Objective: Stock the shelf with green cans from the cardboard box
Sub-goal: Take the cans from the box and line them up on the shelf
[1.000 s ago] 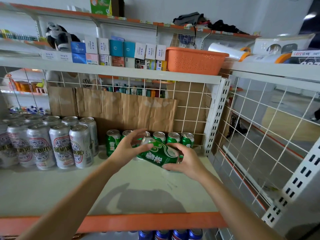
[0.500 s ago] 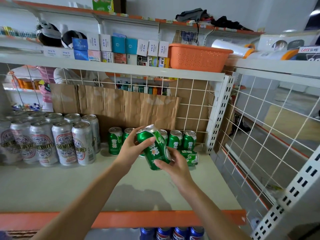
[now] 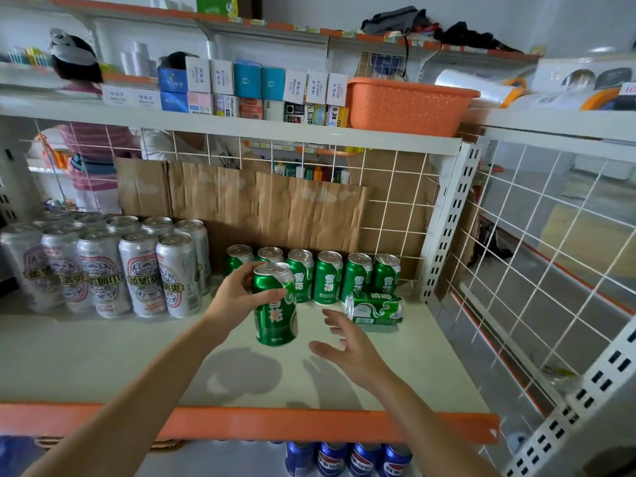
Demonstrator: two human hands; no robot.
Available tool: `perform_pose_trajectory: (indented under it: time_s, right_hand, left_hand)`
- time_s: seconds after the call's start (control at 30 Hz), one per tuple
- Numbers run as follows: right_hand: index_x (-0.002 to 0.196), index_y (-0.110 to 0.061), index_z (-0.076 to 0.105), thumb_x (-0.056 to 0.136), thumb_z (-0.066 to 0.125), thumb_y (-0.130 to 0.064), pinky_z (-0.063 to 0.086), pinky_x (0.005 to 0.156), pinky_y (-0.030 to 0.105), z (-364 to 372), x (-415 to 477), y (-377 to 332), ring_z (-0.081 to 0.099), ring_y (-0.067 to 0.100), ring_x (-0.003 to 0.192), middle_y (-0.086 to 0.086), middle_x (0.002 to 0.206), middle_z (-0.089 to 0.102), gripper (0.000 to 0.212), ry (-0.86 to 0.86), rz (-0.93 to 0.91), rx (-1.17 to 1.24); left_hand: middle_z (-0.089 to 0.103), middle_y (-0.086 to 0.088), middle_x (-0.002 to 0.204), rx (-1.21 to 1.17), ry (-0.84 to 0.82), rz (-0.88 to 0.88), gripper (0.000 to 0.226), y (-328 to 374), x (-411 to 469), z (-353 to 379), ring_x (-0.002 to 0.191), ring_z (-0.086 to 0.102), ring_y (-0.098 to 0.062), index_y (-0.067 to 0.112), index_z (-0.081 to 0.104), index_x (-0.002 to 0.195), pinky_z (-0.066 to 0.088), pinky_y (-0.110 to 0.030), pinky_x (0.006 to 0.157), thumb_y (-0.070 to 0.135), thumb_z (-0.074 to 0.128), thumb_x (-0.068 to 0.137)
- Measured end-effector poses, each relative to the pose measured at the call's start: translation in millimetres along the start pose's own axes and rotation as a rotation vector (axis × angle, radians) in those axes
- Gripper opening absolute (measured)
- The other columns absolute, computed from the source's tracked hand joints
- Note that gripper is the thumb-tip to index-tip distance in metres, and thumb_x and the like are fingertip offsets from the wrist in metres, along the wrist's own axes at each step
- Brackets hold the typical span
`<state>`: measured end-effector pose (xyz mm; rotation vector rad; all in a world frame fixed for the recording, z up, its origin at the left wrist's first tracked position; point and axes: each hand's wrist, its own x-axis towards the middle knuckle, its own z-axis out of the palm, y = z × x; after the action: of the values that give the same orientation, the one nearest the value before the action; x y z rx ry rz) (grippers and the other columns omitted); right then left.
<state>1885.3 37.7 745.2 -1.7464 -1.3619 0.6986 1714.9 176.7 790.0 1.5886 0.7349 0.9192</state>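
Note:
My left hand (image 3: 237,297) grips an upright green can (image 3: 275,311) near its top, just above the white shelf (image 3: 103,359). My right hand (image 3: 347,349) hovers to the can's right with fingers spread, holding nothing. Behind stands a row of several green cans (image 3: 327,278) against the back. Another green can (image 3: 375,308) lies on its side in front of the row's right end. The cardboard box is out of view.
Several tall silver cans (image 3: 137,273) crowd the shelf's left. Brown cardboard (image 3: 268,204) lines the wire back; a wire grid (image 3: 537,256) closes the right side. An orange basket (image 3: 406,105) sits on the shelf above. Blue cans (image 3: 347,457) stand below the orange shelf edge (image 3: 309,425).
The can has been turned from lying across both hands to upright. My right hand let go of it and drew back to the right; my left hand now holds it alone.

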Motion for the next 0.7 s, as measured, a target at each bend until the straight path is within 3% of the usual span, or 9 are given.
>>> perform_pose_trajectory:
  time_s: [0.07, 0.17, 0.2, 0.33, 0.53, 0.7]
  right_hand:
    - [0.145, -0.022, 0.030, 0.087, 0.060, -0.045, 0.031, 0.104, 0.028, -1, 0, 9, 0.036, 0.013, 0.133, -0.003, 0.147, 0.036, 0.070, 0.012, 0.014, -0.192]
    - [0.147, -0.021, 0.026, 0.092, 0.053, -0.044, 0.026, 0.108, 0.028, 1, 1, 17, 0.031, 0.014, 0.137, -0.002, 0.150, 0.032, 0.065, 0.014, -0.017, -0.400]
    - [0.147, -0.021, 0.026, 0.093, 0.051, -0.044, 0.025, 0.110, 0.029, 3, 2, 18, 0.030, 0.014, 0.137, -0.002, 0.151, 0.031, 0.065, 0.007, -0.030, -0.434]
    - [0.149, -0.021, 0.023, 0.095, 0.045, -0.047, 0.019, 0.115, 0.030, 16, 4, 23, 0.026, 0.014, 0.140, -0.002, 0.153, 0.028, 0.064, -0.030, -0.109, -0.555]
    - [0.151, -0.026, 0.009, 0.092, 0.042, -0.055, 0.009, 0.118, 0.042, 36, 11, 32, 0.008, 0.021, 0.146, 0.000, 0.159, 0.010, 0.073, -0.150, -0.042, -0.612]
    - [0.151, -0.029, 0.006, 0.091, 0.039, -0.060, -0.001, 0.117, 0.043, 42, 13, 44, -0.001, 0.025, 0.146, 0.003, 0.159, 0.003, 0.075, -0.189, 0.003, -0.680]
  left_hand:
    - [0.071, 0.009, 0.084, 0.041, 0.042, -0.024, 0.050, -9, 1, -11, 0.080, 0.067, -0.006, 0.030, 0.059, 0.094, 0.049, -0.029, 0.079, 0.017, 0.088, 0.055]
    - [0.068, 0.002, 0.097, 0.136, 0.081, -0.061, 0.070, -20, 1, -26, 0.089, 0.064, -0.016, 0.028, 0.060, 0.103, 0.049, -0.032, 0.083, 0.036, 0.087, 0.039]
    - [0.067, -0.002, 0.102, 0.159, 0.094, -0.081, 0.073, -24, 1, -31, 0.093, 0.062, -0.020, 0.023, 0.059, 0.111, 0.049, -0.033, 0.085, 0.031, 0.088, 0.044]
    - [0.062, -0.012, 0.114, 0.159, 0.112, -0.159, 0.070, -38, 3, -45, 0.107, 0.058, -0.030, 0.012, 0.053, 0.126, 0.047, -0.043, 0.094, -0.001, 0.080, 0.063]
    - [0.062, -0.012, 0.110, 0.135, 0.080, -0.201, 0.062, -48, 2, -51, 0.108, 0.058, -0.033, 0.017, 0.054, 0.114, 0.048, -0.052, 0.094, -0.009, 0.077, 0.063]
    - [0.059, -0.011, 0.115, 0.190, 0.023, -0.192, 0.069, -49, 4, -53, 0.110, 0.055, -0.031, 0.013, 0.050, 0.125, 0.047, -0.051, 0.095, -0.006, 0.077, 0.064]
